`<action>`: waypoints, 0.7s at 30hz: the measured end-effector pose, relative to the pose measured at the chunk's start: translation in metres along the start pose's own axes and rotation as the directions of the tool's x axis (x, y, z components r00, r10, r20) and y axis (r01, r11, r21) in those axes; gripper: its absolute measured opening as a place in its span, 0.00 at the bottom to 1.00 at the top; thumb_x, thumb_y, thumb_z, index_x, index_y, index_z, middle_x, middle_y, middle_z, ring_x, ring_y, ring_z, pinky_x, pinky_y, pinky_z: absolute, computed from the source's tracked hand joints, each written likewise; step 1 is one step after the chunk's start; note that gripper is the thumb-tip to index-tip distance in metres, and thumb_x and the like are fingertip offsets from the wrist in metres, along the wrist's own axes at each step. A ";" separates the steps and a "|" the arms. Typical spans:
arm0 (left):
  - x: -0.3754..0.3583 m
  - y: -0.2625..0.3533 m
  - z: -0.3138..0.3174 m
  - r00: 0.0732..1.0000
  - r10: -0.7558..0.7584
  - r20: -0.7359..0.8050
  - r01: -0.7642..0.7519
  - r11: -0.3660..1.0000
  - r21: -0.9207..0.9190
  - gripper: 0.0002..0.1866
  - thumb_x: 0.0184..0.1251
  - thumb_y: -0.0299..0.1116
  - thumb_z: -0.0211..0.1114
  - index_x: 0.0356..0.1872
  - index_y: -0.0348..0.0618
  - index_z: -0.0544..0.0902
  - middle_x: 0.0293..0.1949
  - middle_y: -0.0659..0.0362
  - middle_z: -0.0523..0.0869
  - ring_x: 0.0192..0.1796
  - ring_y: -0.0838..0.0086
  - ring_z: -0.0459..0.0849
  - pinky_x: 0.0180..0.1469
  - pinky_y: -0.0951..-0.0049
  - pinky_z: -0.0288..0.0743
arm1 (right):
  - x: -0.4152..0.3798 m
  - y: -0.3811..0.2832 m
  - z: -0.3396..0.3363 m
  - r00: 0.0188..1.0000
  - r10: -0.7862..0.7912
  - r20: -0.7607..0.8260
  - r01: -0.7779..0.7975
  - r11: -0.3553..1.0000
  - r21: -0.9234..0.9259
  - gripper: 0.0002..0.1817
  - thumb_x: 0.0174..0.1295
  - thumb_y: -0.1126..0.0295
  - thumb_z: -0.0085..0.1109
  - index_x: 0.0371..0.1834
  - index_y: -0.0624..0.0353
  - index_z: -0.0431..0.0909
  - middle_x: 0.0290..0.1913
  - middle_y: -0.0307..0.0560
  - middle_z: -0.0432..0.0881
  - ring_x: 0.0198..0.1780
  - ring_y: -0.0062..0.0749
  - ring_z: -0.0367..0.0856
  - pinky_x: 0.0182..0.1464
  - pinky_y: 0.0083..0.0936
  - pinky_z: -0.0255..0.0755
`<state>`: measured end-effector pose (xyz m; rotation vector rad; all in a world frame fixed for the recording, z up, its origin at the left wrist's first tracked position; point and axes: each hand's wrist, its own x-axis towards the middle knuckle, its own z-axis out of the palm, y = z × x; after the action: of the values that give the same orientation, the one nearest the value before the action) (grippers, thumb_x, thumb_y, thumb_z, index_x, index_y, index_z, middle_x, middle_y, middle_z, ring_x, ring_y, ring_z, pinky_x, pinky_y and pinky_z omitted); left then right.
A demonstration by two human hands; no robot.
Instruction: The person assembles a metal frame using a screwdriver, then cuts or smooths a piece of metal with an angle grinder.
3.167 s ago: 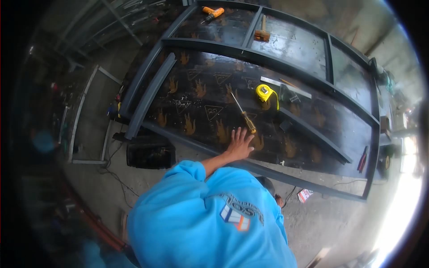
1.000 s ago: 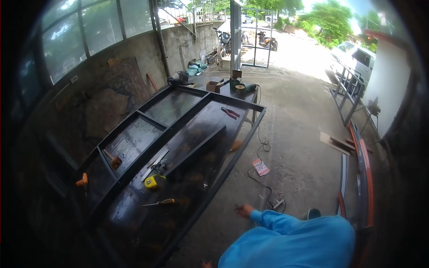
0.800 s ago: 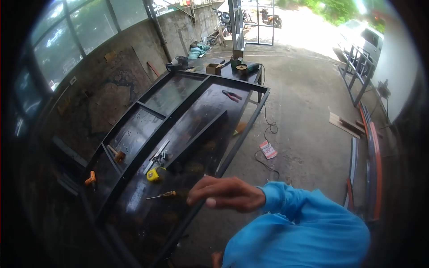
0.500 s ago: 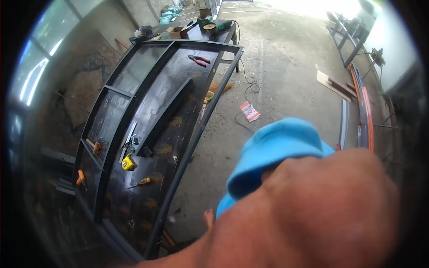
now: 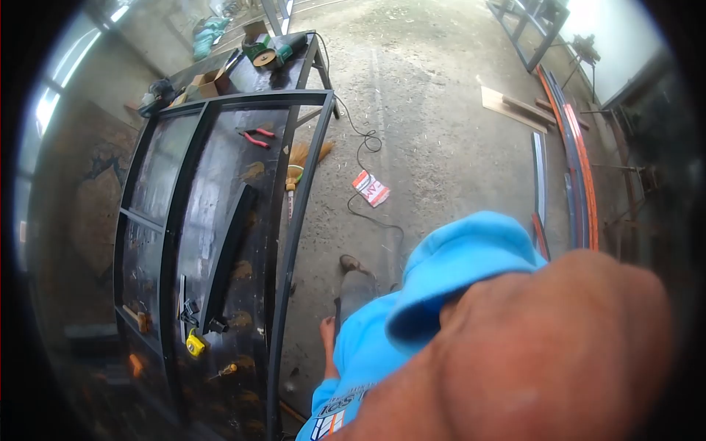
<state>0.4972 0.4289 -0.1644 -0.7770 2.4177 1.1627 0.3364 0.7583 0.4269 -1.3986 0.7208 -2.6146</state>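
Observation:
My left hand (image 5: 327, 330) hangs low beside my body, near the long side of a dark metal frame (image 5: 294, 235). It is small in view and I cannot make out its fingers. My bare right arm (image 5: 559, 353) is bent up close to the camera, coming out of a light blue sleeve (image 5: 467, 257); the right hand is outside the picture. On the dark tabletop inside the frame lie a black metal bar (image 5: 226, 257), a yellow tape measure (image 5: 195, 343), red-handled pliers (image 5: 257, 137) and a yellow-handled screwdriver (image 5: 228, 370).
A green power tool (image 5: 290, 48) and a cardboard box (image 5: 212, 83) stand at the table's far end. A broom (image 5: 296, 173) leans beside the frame. A cable (image 5: 364, 143) and a red-and-white packet (image 5: 370, 189) lie on the floor. Metal lengths (image 5: 577, 169) lie at the right.
The view has swung, so the frame and tools sit further left and more upright. More of my blue shirt, a leg and a foot now show. The right arm stays raised.

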 end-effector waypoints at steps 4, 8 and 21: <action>0.042 0.023 -0.006 0.991 0.017 0.134 -0.024 0.998 0.058 0.20 0.67 0.43 0.61 0.49 0.36 0.83 0.42 0.47 0.87 0.46 0.57 0.85 0.49 0.60 0.77 | 0.063 0.036 -0.078 0.995 -0.005 -0.102 -0.007 0.994 -0.111 0.18 0.65 0.64 0.61 0.48 0.71 0.79 0.47 0.55 0.81 0.50 0.38 0.79 0.56 0.33 0.68; 0.074 0.048 -0.024 0.956 -0.001 0.292 -0.035 0.992 0.118 0.20 0.67 0.42 0.61 0.49 0.35 0.83 0.41 0.47 0.87 0.45 0.58 0.85 0.48 0.61 0.77 | 0.072 0.010 -0.131 0.972 -0.001 -0.236 -0.052 0.975 -0.216 0.19 0.64 0.64 0.62 0.48 0.71 0.79 0.46 0.55 0.81 0.49 0.38 0.79 0.56 0.33 0.68; 0.252 0.247 -0.032 0.770 0.074 0.634 -0.212 0.966 0.145 0.19 0.66 0.38 0.62 0.51 0.33 0.82 0.40 0.48 0.87 0.44 0.62 0.85 0.47 0.63 0.77 | -0.047 0.035 -0.455 0.277 -0.262 -0.925 -0.948 0.081 -0.307 0.18 0.57 0.72 0.59 0.52 0.63 0.80 0.40 0.52 0.85 0.44 0.35 0.84 0.49 0.28 0.77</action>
<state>0.1452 0.4486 -0.1274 -0.0925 1.9953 0.9879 -0.0077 0.9068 0.1618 0.8022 2.6942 -1.7793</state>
